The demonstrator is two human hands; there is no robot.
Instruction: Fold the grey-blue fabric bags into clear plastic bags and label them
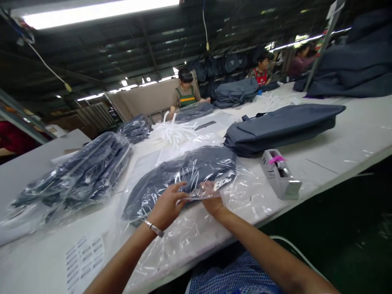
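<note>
A dark blue fabric bag [171, 175] lies in front of me inside a clear plastic bag [245, 192], whose loose end spreads over the table to the right and front. My left hand [168, 205] is on the near side of it, thumb and fingers closed on the film's edge. Just to the right, my right hand [212, 198] is closed on the same plastic, its fingers partly covered by the shiny film. A metal bracelet circles my left wrist.
A grey tape dispenser [280, 177] stands right, near the table edge. Behind it lies an unwrapped blue bag [281, 124]. Wrapped bags [82, 175] are piled left, white strips [173, 132] behind, a label sheet [84, 261] front left. Co-workers [186, 96] are across the table.
</note>
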